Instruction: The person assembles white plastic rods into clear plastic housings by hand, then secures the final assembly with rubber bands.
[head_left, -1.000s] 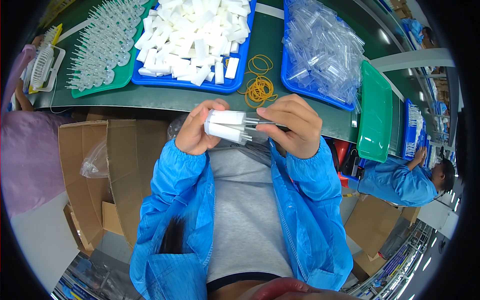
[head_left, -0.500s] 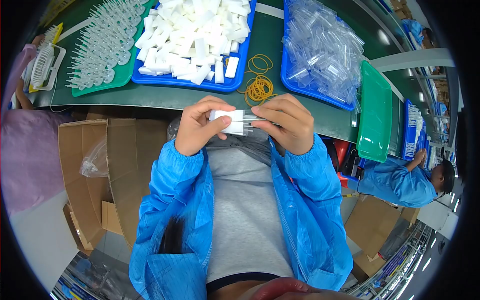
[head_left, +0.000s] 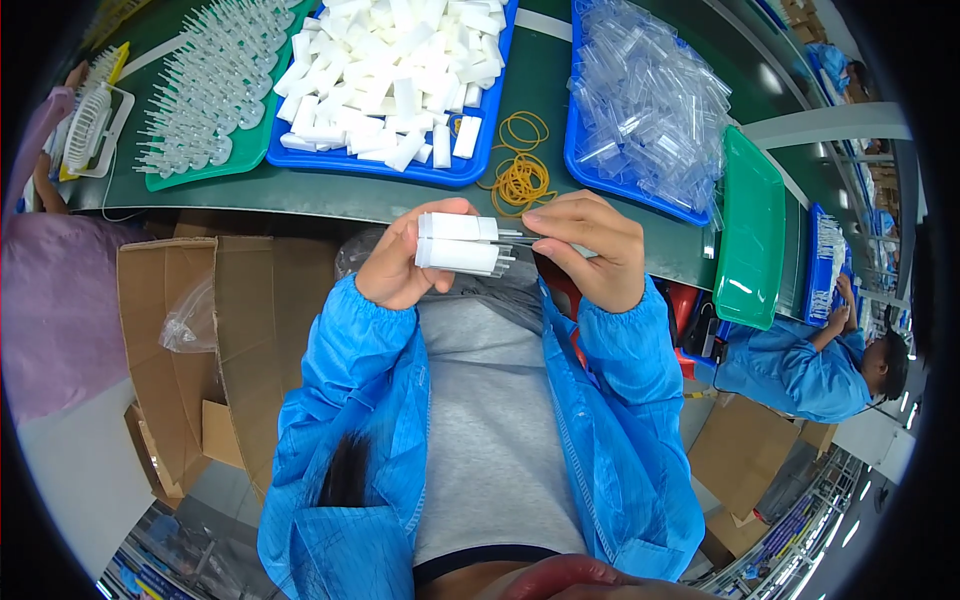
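Note:
My left hand [head_left: 400, 262] grips two white foam blocks [head_left: 462, 243] stacked one over the other, held over my lap just in front of the green table's edge [head_left: 300, 195]. Thin clear pieces stick out of the blocks' right ends. My right hand [head_left: 592, 248] pinches those clear tips with finger and thumb. Both sleeves are blue. Yellow rubber bands [head_left: 520, 175] lie on the table just beyond my hands.
A blue tray [head_left: 455, 178] of white foam blocks sits ahead. Left of it stands a green tray [head_left: 200, 170] of clear plastic parts, right of it a blue tray [head_left: 600, 185] of clear tubes and an empty green tray [head_left: 752, 225]. An open cardboard box [head_left: 230, 340] stands left. A person in blue [head_left: 800, 365] works at right.
The blocks have shifted slightly in my hands, and my right fingers have slid out to the clear tips at the blocks' right ends. The table and trays look the same.

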